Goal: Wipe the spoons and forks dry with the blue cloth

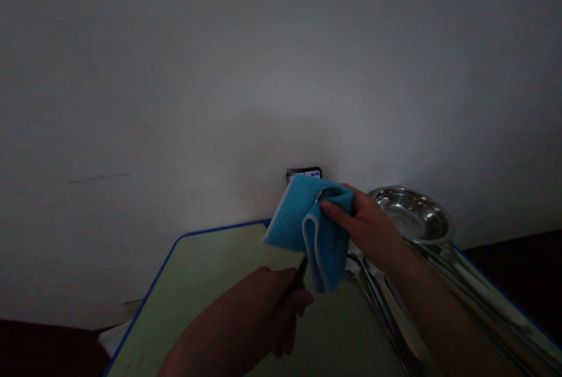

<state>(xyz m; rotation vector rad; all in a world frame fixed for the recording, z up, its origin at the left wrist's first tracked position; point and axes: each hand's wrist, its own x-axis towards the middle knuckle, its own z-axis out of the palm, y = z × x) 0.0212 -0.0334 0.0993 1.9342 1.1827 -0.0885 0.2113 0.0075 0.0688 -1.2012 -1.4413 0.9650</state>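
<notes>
My left hand (270, 301) is closed around the dark handle of a metal utensil (301, 271) and holds it up over the table. A folded blue cloth (287, 216) with pale edging wraps the utensil's upper end. My right hand (369, 222) grips this cloth, its thumb pressing beside a curved metal edge that shows in the fold. Most of the utensil's head is hidden under the cloth, so its exact kind cannot be made out. Below and to the right of the cloth, several metal utensils (373, 292) lie on the table, partly covered by my right forearm.
The light green table (219, 271) has a blue rim and meets a plain wall (175, 102). A shiny metal bowl (442, 219) stands at the back right, with several long utensils (474, 286) in front of it. Behind the cloth, a phone (314, 174) leans against the wall.
</notes>
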